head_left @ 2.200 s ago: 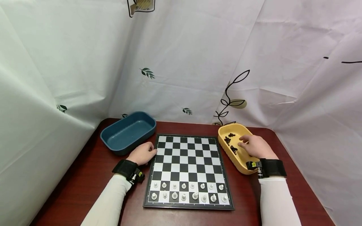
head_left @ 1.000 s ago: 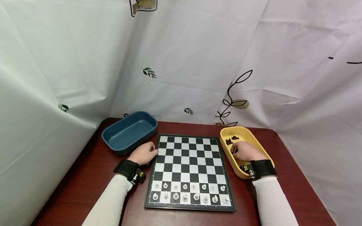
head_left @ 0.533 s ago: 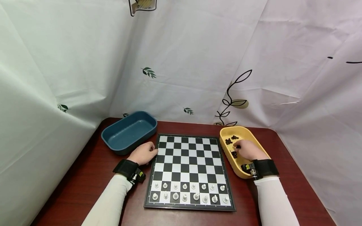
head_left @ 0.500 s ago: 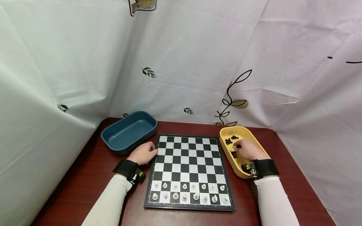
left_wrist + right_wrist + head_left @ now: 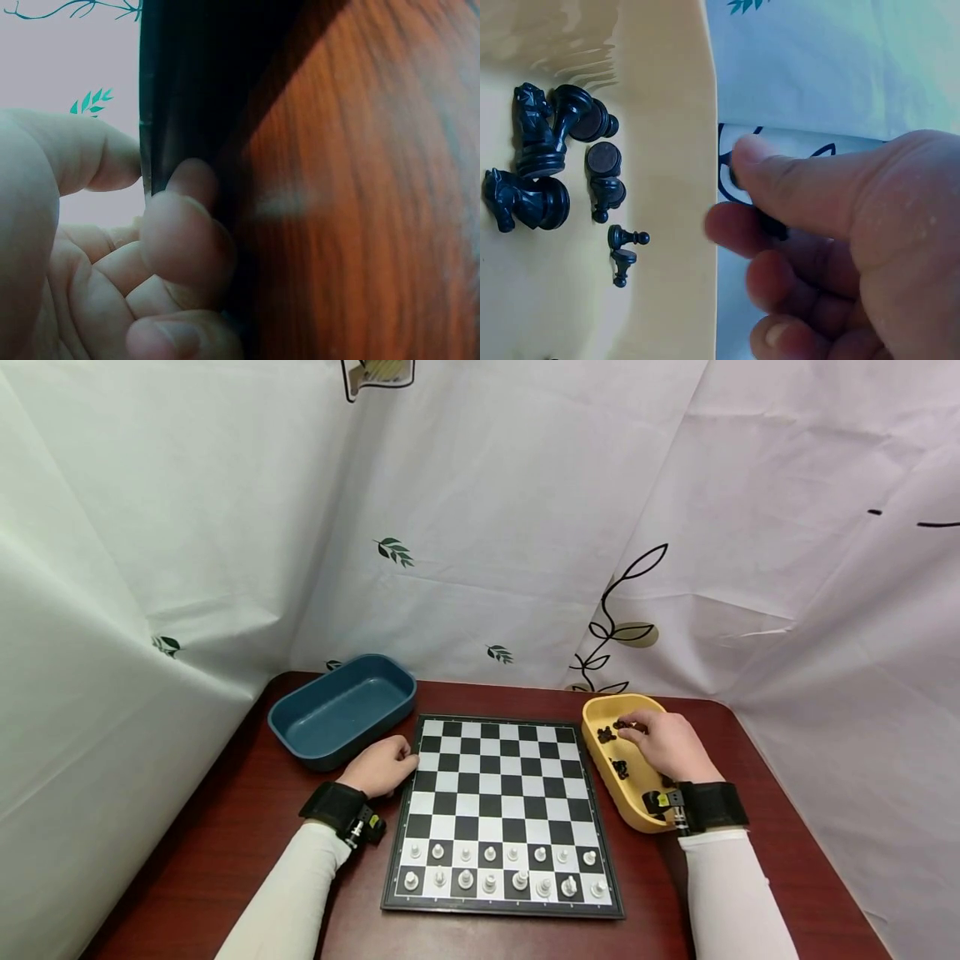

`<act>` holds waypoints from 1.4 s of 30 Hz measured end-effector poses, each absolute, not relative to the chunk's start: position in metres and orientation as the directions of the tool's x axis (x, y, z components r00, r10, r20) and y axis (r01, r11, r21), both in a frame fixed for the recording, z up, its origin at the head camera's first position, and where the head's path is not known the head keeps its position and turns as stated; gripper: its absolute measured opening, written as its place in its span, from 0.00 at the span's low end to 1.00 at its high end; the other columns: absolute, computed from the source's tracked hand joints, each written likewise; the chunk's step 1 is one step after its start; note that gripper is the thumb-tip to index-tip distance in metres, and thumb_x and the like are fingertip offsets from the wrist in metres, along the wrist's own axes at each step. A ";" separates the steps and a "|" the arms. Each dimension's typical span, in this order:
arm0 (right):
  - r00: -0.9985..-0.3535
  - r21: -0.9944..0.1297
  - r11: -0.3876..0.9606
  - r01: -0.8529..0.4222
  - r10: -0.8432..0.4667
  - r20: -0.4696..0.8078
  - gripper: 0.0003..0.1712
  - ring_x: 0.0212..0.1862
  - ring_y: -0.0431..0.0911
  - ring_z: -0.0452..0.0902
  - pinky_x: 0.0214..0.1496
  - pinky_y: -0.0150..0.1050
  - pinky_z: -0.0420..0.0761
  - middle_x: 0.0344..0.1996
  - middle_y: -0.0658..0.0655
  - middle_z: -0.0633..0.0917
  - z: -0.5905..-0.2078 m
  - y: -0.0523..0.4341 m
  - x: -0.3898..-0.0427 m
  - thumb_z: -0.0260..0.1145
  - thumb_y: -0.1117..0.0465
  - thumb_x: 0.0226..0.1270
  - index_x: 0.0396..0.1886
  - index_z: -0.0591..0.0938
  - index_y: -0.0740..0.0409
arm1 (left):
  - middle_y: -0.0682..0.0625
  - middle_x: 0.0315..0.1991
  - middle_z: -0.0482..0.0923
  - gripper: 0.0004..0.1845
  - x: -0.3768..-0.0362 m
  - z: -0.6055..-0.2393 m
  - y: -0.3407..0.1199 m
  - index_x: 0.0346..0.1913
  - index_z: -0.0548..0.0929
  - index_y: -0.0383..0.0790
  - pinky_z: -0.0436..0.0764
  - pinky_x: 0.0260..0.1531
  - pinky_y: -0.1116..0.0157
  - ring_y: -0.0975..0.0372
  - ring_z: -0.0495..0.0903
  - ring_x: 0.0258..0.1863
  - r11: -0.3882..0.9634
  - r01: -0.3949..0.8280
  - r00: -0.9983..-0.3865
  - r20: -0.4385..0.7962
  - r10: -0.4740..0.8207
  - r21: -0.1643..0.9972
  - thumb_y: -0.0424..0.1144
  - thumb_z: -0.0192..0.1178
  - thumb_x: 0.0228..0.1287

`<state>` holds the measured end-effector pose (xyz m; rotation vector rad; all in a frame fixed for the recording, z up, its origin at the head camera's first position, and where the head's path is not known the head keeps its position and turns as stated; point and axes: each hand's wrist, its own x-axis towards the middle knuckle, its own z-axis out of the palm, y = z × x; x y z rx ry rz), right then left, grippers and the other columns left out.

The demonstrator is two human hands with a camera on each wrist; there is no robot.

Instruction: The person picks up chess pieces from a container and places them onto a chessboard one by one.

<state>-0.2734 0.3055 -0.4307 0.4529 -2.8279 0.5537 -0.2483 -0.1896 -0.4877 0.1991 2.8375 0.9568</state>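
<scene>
My left hand (image 5: 378,766) grips the left edge of the chessboard (image 5: 490,768); in the left wrist view the board's dark rim (image 5: 176,90) runs between thumb and fingers. Over the yellow tray (image 5: 609,777) is my right hand (image 5: 671,745). Its thumb and index finger pinch a small black chess piece (image 5: 772,225), mostly hidden by the fingers, so I cannot tell which piece. Several other black pieces lie on their sides in the tray, among them a knight (image 5: 525,201) and a small pawn (image 5: 622,264).
White chess pieces (image 5: 521,880) stand in two rows along the board's near side. A blue tray (image 5: 337,714) sits at the back left of the dark red table (image 5: 225,827). White printed cloth (image 5: 495,527) hangs behind and at both sides.
The right hand reached down among the black pieces, took hold of one, and has since risen and shifted slightly toward the tray's far end. My left hand stays at the board's edge.
</scene>
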 end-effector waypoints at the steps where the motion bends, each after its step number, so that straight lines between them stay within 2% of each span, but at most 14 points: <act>1: -0.925 -0.325 0.882 -0.342 -0.254 0.282 0.13 0.47 0.61 0.89 0.52 0.63 0.84 0.46 0.62 0.94 -0.431 0.305 -0.274 0.76 0.60 0.75 0.54 0.93 0.62 | 0.48 0.21 0.77 0.12 -0.248 -0.488 -0.190 0.38 0.79 0.43 0.74 0.24 0.59 0.57 0.78 0.15 0.790 0.080 -0.981 -0.091 0.169 0.608 0.45 0.58 0.81; 4: -0.929 -0.345 0.880 -0.326 -0.230 0.290 0.17 0.41 0.59 0.89 0.47 0.59 0.83 0.40 0.61 0.93 -0.431 0.304 -0.274 0.76 0.60 0.76 0.58 0.88 0.65 | 0.48 0.21 0.77 0.12 -0.248 -0.487 -0.190 0.38 0.79 0.43 0.74 0.24 0.60 0.57 0.78 0.15 0.792 0.079 -0.982 -0.091 0.167 0.606 0.45 0.57 0.81; 8: -0.928 -0.359 0.883 -0.302 -0.187 0.321 0.13 0.32 0.50 0.83 0.40 0.51 0.78 0.30 0.54 0.88 -0.432 0.303 -0.272 0.80 0.61 0.71 0.46 0.83 0.59 | 0.48 0.21 0.77 0.12 -0.249 -0.488 -0.189 0.37 0.79 0.43 0.74 0.24 0.59 0.57 0.78 0.15 0.792 0.076 -0.982 -0.092 0.164 0.606 0.46 0.58 0.81; 10: -0.922 -0.357 0.882 -0.307 -0.182 0.343 0.13 0.33 0.50 0.82 0.40 0.51 0.77 0.30 0.53 0.87 -0.432 0.302 -0.272 0.82 0.62 0.69 0.39 0.83 0.56 | 0.48 0.21 0.77 0.12 -0.249 -0.488 -0.189 0.37 0.79 0.43 0.74 0.24 0.59 0.57 0.78 0.15 0.792 0.076 -0.982 -0.092 0.165 0.606 0.46 0.58 0.81; 12: -0.919 -0.363 0.877 -0.314 -0.184 0.349 0.10 0.35 0.51 0.83 0.42 0.52 0.78 0.31 0.53 0.88 -0.432 0.302 -0.272 0.82 0.63 0.67 0.37 0.85 0.54 | 0.48 0.21 0.77 0.12 -0.249 -0.488 -0.189 0.38 0.79 0.43 0.74 0.24 0.59 0.57 0.78 0.15 0.792 0.075 -0.982 -0.094 0.166 0.606 0.46 0.58 0.81; 17: -0.926 -0.399 0.862 -0.314 -0.185 0.330 0.04 0.40 0.55 0.86 0.45 0.55 0.81 0.37 0.57 0.91 -0.431 0.299 -0.273 0.78 0.66 0.71 0.43 0.90 0.58 | 0.48 0.21 0.77 0.13 -0.250 -0.488 -0.189 0.38 0.79 0.43 0.74 0.24 0.59 0.57 0.78 0.15 0.791 0.073 -0.981 -0.099 0.167 0.607 0.47 0.57 0.81; 23: -0.914 -0.393 0.851 -0.349 -0.217 0.342 0.08 0.45 0.57 0.88 0.48 0.57 0.82 0.44 0.60 0.92 -0.432 0.296 -0.273 0.74 0.65 0.78 0.50 0.92 0.62 | 0.48 0.22 0.77 0.12 -0.248 -0.487 -0.189 0.38 0.79 0.43 0.74 0.24 0.59 0.57 0.78 0.15 0.790 0.078 -0.981 -0.092 0.168 0.608 0.46 0.57 0.81; 28: -0.894 -0.362 0.848 -0.387 -0.250 0.372 0.05 0.43 0.55 0.88 0.47 0.56 0.82 0.43 0.58 0.93 -0.431 0.294 -0.274 0.76 0.64 0.75 0.46 0.94 0.60 | 0.48 0.22 0.77 0.12 -0.248 -0.487 -0.190 0.38 0.79 0.43 0.74 0.25 0.59 0.57 0.78 0.16 0.792 0.074 -0.982 -0.095 0.164 0.606 0.46 0.57 0.82; 35: -0.892 -0.355 0.856 -0.377 -0.233 0.387 0.08 0.46 0.61 0.91 0.49 0.61 0.85 0.39 0.60 0.95 -0.428 0.291 -0.273 0.79 0.64 0.71 0.45 0.95 0.63 | 0.48 0.21 0.77 0.12 -0.248 -0.487 -0.191 0.38 0.80 0.43 0.75 0.25 0.59 0.57 0.78 0.16 0.788 0.077 -0.981 -0.094 0.169 0.611 0.46 0.57 0.81; 42: -0.861 -0.323 0.870 -0.373 -0.195 0.470 0.08 0.38 0.61 0.91 0.42 0.60 0.85 0.35 0.58 0.95 -0.426 0.290 -0.270 0.83 0.62 0.67 0.42 0.96 0.62 | 0.48 0.22 0.77 0.13 -0.248 -0.487 -0.191 0.38 0.80 0.43 0.75 0.25 0.59 0.56 0.78 0.16 0.782 0.087 -0.979 -0.093 0.182 0.618 0.46 0.58 0.82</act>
